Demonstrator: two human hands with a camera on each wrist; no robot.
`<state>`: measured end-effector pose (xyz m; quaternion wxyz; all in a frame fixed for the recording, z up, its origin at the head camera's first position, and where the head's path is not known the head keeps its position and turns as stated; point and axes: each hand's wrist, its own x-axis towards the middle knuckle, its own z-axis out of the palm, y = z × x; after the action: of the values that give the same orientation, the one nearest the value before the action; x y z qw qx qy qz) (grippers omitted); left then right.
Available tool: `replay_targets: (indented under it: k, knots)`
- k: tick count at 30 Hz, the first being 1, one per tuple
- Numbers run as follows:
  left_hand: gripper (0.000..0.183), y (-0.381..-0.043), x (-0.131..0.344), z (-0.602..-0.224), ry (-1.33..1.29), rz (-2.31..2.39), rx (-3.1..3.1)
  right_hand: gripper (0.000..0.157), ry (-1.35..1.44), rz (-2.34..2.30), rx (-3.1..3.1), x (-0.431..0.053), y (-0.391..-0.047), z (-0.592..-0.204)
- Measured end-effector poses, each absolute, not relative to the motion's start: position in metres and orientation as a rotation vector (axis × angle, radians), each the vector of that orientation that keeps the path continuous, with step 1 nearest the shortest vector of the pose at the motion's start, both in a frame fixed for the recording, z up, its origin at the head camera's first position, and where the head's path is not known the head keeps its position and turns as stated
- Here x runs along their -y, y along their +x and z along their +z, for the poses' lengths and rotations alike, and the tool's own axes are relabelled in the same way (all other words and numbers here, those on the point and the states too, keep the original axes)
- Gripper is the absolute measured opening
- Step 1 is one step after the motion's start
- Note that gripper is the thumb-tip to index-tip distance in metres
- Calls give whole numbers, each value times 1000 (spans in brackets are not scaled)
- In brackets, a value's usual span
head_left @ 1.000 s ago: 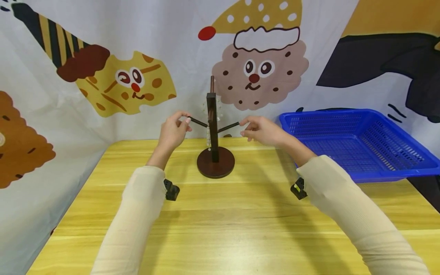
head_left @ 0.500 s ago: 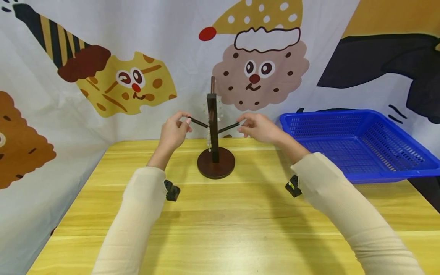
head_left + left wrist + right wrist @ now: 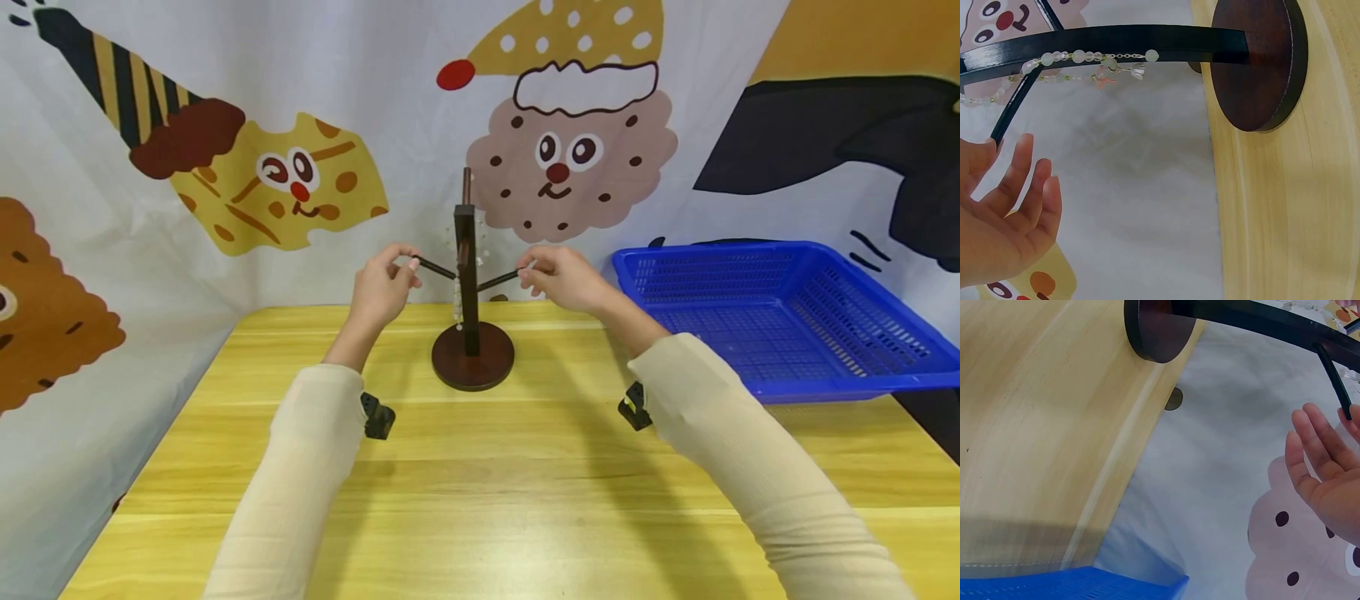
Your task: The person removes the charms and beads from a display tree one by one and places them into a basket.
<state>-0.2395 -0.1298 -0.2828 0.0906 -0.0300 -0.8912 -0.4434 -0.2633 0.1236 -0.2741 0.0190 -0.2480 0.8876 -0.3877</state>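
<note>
A dark brown wooden jewelry stand (image 3: 471, 375) with a round base and thin pegs stands upright at the table's far edge. My left hand (image 3: 381, 287) pinches the tip of the left peg (image 3: 435, 267) between thumb and index finger, its other fingers spread. On the opposite side my right hand (image 3: 566, 279) pinches the end of the right peg (image 3: 497, 278). A pale beaded bracelet (image 3: 1079, 57) with a short chain and a flower charm (image 3: 1137, 72) hangs along the post by the left peg. More light beads (image 3: 483, 246) show behind the post, partly hidden.
A blue plastic basket (image 3: 847, 390) stands at the right, overhanging the table's edge. Behind the wooden table (image 3: 487, 500) hangs a white curtain (image 3: 405, 50) printed with cartoon food. Dark camera mounts (image 3: 377, 417) sit at both wrists.
My right hand has moved slightly left, and its thumb and index finger have come together on the right peg's tip. The left hand keeps its pinch; the stand has not visibly moved.
</note>
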Motion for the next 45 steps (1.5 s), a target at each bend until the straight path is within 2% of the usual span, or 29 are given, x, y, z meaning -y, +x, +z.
replay_targets:
  k: [23, 28, 35, 45]
  knots:
    - [28, -233, 128, -286, -77, -1335, 2607, 18, -754, -1197, -2725, -123, -264, -275]
    - [34, -230, 126, -284, -147, -1274, 2570, 18, -754, -1199, -2718, -124, -265, -275]
    - [29, -222, 119, -271, -230, -1297, 2472, 19, -734, -1198, -2714, -124, -266, -274]
    - [29, -192, 100, -241, -499, -1321, 2405, 18, -728, -1190, -2728, -124, -267, -274]
